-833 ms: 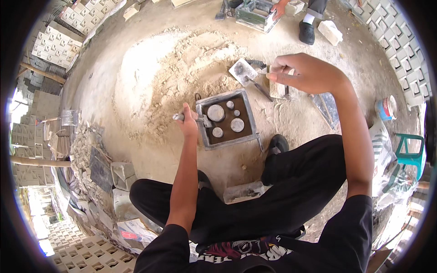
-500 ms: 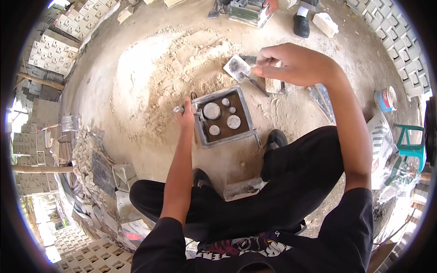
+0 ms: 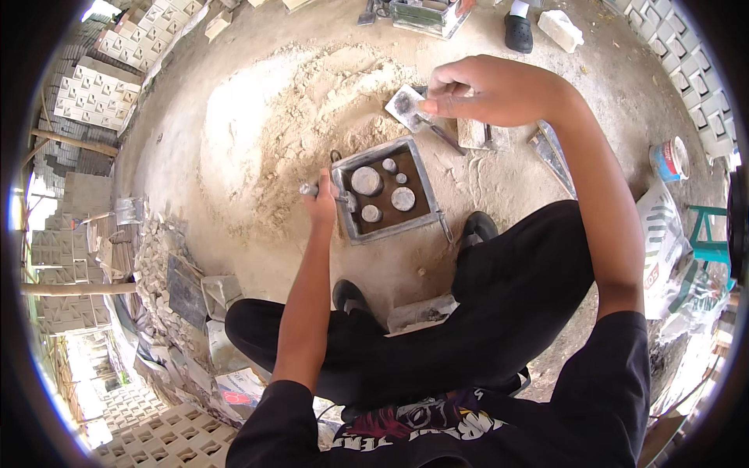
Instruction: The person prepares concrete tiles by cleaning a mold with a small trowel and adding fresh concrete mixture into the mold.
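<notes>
My left hand (image 3: 321, 204) is closed round a short grey metal tool (image 3: 306, 189), whose rounded end sticks out to the left. The tool's other end reaches the left wall of a square grey frame (image 3: 394, 234). Inside the frame, several round pale discs (image 3: 367, 181) of different sizes sit in dark brown, sand-like material. My right hand (image 3: 491, 90) hovers beyond the frame to the right, wrist bent and fingers curled toward the thumb. Whatever it holds is hidden. Below its thumb lies a white square plate (image 3: 399, 114) with a dark patch, beside a dark handled tool (image 3: 445, 139).
Loose pale sand (image 3: 273, 117) spreads beyond and left of the frame. A pale block (image 3: 473, 134) lies under my right hand. On the right are a tin can (image 3: 669, 161), a white sack (image 3: 662, 242) and a green stool (image 3: 707, 234). Another person's shoe (image 3: 518, 33) shows at the far side.
My right hand has shifted slightly up and left in the picture. My left hand keeps its grip at the frame's left wall. The other person's hand at the far box has left the view.
</notes>
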### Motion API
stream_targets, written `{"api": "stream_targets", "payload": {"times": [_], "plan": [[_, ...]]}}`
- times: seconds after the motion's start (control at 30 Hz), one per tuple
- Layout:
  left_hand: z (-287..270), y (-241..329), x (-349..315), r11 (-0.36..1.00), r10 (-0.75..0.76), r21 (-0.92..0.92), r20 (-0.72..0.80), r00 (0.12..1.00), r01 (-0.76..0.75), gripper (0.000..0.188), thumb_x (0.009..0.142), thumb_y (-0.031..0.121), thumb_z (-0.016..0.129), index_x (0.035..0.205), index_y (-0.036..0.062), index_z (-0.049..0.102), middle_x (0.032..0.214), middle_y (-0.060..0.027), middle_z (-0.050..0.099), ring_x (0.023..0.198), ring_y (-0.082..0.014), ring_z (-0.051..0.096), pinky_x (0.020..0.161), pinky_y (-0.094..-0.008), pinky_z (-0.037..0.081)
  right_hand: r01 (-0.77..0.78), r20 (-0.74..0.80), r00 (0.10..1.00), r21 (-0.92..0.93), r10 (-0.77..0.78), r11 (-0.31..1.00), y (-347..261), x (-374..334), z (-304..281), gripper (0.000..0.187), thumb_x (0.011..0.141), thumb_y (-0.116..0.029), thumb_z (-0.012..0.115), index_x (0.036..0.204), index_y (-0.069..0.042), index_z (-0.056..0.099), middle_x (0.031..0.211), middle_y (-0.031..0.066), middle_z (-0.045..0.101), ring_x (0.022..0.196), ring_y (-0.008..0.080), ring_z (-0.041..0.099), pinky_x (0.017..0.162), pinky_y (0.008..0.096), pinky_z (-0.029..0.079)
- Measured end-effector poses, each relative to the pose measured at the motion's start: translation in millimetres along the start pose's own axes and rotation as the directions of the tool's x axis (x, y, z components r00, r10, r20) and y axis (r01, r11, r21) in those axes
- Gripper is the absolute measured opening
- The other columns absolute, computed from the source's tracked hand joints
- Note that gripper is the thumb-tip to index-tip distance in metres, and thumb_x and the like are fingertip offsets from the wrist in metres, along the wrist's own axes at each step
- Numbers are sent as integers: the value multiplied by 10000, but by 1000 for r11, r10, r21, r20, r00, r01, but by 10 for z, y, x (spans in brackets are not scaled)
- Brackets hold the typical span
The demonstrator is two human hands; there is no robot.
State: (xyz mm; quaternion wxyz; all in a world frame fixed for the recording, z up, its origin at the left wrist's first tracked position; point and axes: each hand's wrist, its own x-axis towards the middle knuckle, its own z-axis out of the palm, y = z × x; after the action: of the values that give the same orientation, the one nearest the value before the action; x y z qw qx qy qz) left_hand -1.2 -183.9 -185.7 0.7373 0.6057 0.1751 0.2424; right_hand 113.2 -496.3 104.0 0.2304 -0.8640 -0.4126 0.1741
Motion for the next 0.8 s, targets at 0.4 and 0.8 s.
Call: {"api": "stream_targets", "payload": {"times": [0.4,0.8], "plan": [[-98,51,-328,1000,-20,18,-55,998,21,441,951,215,586,570,125,383,549,38,410,480,-68,358,461,-274,267,9,-24,1000,-102,-12,995,132,-28,103,506,917,-514,546,1008,-24,636,917,135,667,832,248,623,743,349,478],[-47,234,-579,992,-97,64,-115,989,105,396,950,211,581,601,136,410,570,60,359,497,-68,321,479,-268,268,51,-56,997,-115,-58,992,85,-17,161,509,917,-529,538,945,-30,635,856,136,651,751,254,597,676,361,454]]}}
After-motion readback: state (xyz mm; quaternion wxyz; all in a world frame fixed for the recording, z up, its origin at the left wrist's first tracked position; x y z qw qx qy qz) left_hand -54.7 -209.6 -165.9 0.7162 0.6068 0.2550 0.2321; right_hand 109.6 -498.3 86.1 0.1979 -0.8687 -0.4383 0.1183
